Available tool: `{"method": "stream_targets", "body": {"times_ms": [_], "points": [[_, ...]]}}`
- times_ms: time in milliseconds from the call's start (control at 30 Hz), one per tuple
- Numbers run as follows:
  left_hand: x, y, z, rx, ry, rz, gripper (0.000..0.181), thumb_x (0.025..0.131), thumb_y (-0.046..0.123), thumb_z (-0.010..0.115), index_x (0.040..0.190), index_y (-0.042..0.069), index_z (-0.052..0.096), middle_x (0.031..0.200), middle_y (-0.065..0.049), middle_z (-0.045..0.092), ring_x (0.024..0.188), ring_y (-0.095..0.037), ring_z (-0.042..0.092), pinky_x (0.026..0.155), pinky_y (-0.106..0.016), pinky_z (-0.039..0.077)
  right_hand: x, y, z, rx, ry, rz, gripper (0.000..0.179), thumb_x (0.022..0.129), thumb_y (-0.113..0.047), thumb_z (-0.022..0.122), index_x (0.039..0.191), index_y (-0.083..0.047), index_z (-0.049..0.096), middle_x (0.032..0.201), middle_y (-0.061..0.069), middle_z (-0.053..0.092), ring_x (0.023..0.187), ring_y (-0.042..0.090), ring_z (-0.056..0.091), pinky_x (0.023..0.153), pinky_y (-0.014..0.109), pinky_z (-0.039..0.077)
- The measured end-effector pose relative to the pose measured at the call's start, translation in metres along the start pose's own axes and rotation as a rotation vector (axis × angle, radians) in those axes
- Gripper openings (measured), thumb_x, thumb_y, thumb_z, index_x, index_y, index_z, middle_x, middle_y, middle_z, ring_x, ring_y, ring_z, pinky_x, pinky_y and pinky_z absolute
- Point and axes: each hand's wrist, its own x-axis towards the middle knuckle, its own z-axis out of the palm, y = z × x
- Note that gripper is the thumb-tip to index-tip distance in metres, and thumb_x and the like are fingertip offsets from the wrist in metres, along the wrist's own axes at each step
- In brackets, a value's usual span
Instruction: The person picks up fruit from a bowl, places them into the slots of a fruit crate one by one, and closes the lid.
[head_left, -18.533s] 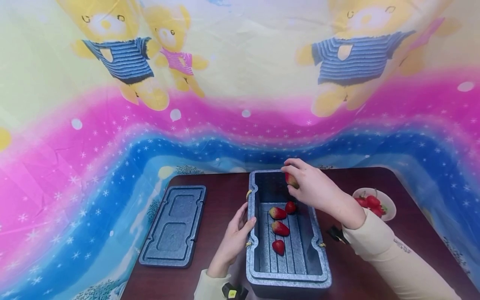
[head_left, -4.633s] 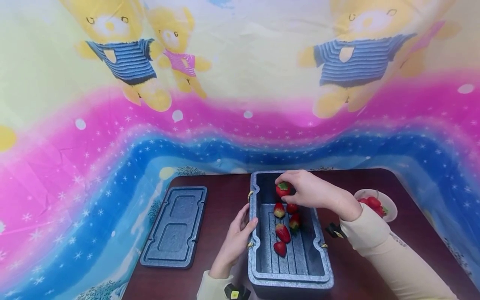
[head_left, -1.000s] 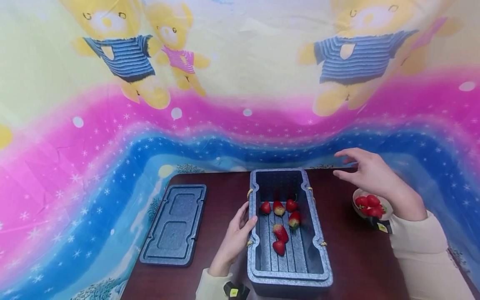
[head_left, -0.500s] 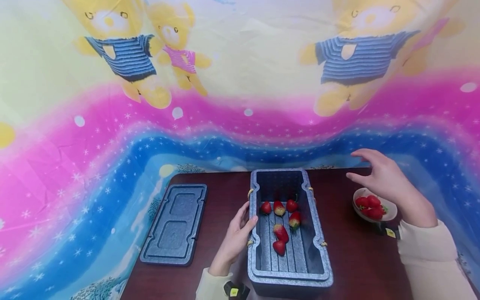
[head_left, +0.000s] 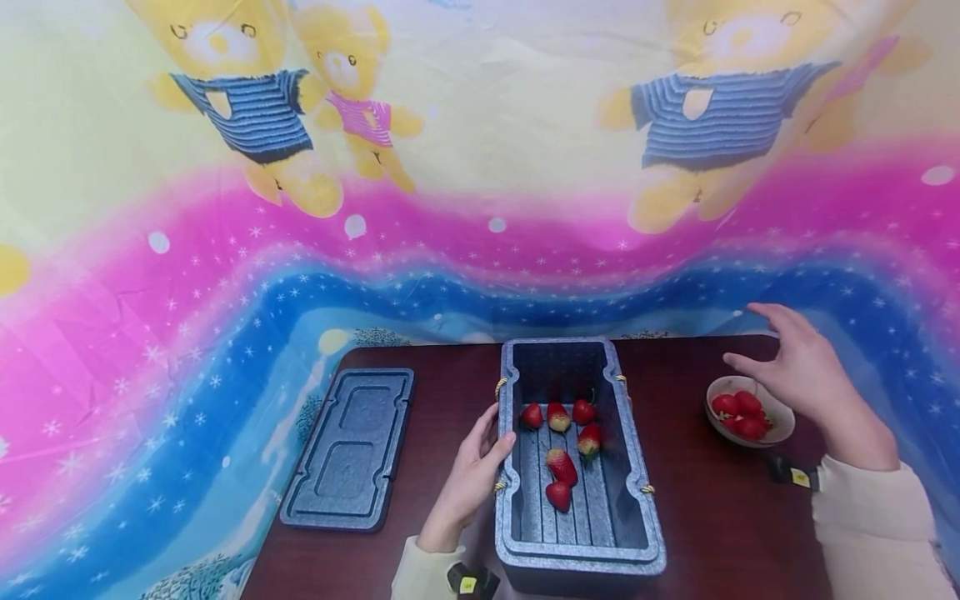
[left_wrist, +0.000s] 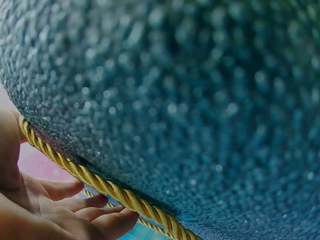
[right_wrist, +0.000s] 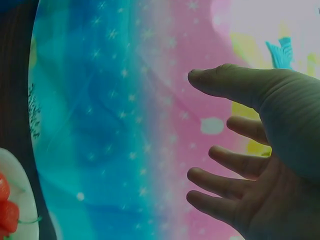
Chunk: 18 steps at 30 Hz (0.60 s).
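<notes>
A dark grey speckled box (head_left: 581, 560) with twisted gold cord handles stands on the table, without its lid. Several red strawberries (head_left: 561, 468) lie on its ribbed floor. My left hand (head_left: 467, 477) rests on the box's left side, thumb at the rim. In the left wrist view its relaxed fingers (left_wrist: 117, 223) reach the gold cord (left_wrist: 95, 181) against the outer wall. Over the back right of a small white bowl (head_left: 784, 427), my right hand (head_left: 813, 371) hovers with nothing in it, thumb and fingers spread. More red strawberries (head_left: 746, 403) lie in that bowl.
A grey rectangular lid (head_left: 358, 417) with two recessed panels lies at the left of the dark brown table (head_left: 442, 383). Behind the table hangs a colourful curtain (head_left: 480, 275) printed with teddy bears.
Over the longer span, several strawberries were added to the box, the last set down at its back left. Lately my emptied right hand has moved right, over the bowl. My left hand has stayed put.
</notes>
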Motion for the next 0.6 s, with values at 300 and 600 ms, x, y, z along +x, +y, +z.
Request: {"method": "stream_targets", "body": {"times_ms": [300,600], "points": [[0.0,-0.001,-0.001,-0.008,-0.003,0.001,0.065,0.106,0.026,0.054,0.16,0.007,0.024,0.162,-0.02,0.029,0.145,-0.036,0.034,0.114,-0.051,0.036,-0.006,0.035,0.011,0.001,-0.026,0.073,0.093,0.092,-0.033,0.076,0.157,0.004,0.021,0.154,0.039,0.025,0.136,0.063,0.023,0.099,0.08,0.024],[0.001,-0.001,-0.001,-0.02,-0.009,0.003,0.066,0.105,0.025,0.055,0.16,0.007,0.024,0.162,-0.019,0.029,0.145,-0.035,0.035,0.113,-0.05,0.037,-0.017,0.06,0.033,0.022,-0.034,0.104,0.09,0.091,-0.031,0.075,0.155,0.007,0.024,0.149,0.042,0.029,0.129,0.065,0.031,0.095,0.079,0.028]]}}
